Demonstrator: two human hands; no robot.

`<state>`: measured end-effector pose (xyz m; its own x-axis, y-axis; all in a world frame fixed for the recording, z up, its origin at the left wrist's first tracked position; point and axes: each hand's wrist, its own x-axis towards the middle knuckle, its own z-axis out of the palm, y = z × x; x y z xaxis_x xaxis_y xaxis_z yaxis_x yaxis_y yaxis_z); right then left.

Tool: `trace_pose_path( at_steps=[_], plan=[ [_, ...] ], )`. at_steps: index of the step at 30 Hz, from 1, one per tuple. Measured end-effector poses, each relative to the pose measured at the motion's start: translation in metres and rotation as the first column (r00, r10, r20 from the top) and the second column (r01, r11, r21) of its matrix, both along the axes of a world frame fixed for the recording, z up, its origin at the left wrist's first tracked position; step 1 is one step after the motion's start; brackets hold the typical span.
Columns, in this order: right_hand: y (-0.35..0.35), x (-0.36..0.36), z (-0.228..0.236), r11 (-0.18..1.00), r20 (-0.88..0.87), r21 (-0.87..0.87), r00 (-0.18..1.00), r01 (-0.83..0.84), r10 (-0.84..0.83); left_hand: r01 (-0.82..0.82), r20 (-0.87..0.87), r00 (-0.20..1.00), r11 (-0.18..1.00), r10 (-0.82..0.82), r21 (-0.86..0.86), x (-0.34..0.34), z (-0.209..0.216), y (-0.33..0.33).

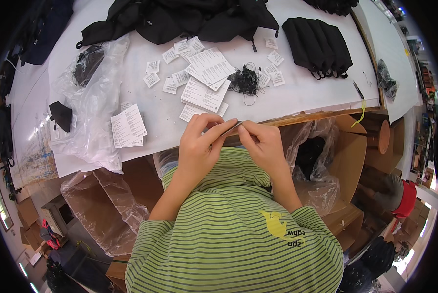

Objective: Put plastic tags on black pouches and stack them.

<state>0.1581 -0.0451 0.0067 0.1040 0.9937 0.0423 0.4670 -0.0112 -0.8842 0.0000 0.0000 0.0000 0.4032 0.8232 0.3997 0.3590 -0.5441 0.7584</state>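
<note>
The left hand (197,144) and right hand (264,144) pinch a thin dark strip (237,125) between their fingertips, at the near edge of the desk (162,128). Left to right lie a plastic bag (98,110), white cards (205,93), black strings (244,80) and, far right, a black bundle (317,46).

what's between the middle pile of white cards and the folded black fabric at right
In the head view, a black string tangle and several small white labels lie between the cards and the fabric.
</note>
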Motion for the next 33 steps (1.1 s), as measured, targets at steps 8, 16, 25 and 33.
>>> trace_pose_path(
  at_steps=[8, 16, 25, 33],
  plan=[
    [-0.003, -0.002, -0.006, 0.998, -0.033, -0.014, 0.998, 0.055, -0.055, -0.007, 0.015, 1.000, 1.000, 0.007, 0.001, 0.000, -0.004, -0.001],
    [-0.005, 0.006, 0.000, 0.989, -0.160, 0.042, 0.978, 0.142, -0.134, 0.199, 0.273, 0.958, 0.891, -0.089, -0.408, -0.002, -0.005, 0.001],
    [-0.009, 0.005, -0.009, 0.992, -0.132, 0.121, 0.991, 0.023, -0.007, 0.401, 0.429, 0.899, 0.553, -0.085, -0.730, -0.010, -0.009, 0.018],
    [-0.007, 0.008, -0.022, 0.995, -0.576, -0.072, 0.817, -0.069, 0.015, 0.412, 0.455, 0.886, 0.596, -0.088, -0.689, 0.001, -0.010, 0.009]
  ],
)
